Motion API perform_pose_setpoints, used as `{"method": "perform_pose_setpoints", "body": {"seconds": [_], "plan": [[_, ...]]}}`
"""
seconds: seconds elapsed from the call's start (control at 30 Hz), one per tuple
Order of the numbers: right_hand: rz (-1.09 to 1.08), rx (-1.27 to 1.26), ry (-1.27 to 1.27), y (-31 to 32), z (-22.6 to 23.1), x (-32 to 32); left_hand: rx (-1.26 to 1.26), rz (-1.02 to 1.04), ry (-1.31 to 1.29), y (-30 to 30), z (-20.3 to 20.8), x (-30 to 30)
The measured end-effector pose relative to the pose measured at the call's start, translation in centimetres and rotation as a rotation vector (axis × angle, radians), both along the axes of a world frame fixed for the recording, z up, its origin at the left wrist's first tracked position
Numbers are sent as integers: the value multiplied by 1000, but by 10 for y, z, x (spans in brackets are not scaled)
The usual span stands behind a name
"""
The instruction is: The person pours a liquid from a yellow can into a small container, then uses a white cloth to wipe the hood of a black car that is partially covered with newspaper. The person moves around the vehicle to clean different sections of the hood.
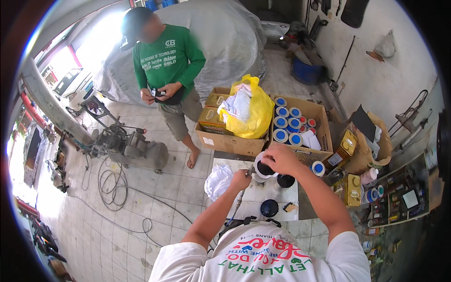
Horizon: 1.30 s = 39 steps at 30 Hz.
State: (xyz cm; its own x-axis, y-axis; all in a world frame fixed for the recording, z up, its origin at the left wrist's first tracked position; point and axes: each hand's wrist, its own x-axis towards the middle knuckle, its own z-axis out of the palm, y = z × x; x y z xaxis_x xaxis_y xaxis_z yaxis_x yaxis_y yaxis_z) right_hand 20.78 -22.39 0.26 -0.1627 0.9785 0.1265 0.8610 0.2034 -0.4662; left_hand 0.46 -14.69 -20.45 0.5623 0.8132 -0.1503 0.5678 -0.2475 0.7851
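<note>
Tending the white cup [263,176] at the spray gun [252,170] seems the step in hand; a steady hold is needed next. The gun is held by the left hand [241,180] over the table [256,193], near a white cloth [218,181]. What the right hand [281,160] grips cannot be told. An air compressor [138,149] is seen on the tiled floor [181,207].
</note>
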Motion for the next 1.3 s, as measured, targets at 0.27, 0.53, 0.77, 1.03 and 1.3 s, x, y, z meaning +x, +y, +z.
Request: {"method": "perform_pose_setpoints", "body": {"seconds": [0.27,0.53,0.77,1.03,1.3], "plan": [[-43,5,-300,-33,-41,-29,-45,75,-22,-1,2,7],[-154,103,-61,-25,-45,-7,65,61,-11,6,-35,3],[-560,443,380,-78,-27,47,-2,60,67,2,-41,14],[-1396,568,577,-272,-223,67,-65,56,110,13,-83,20],[-1757,676,77,-355,-276,144,-53,190,168,28,-98,21]]}}
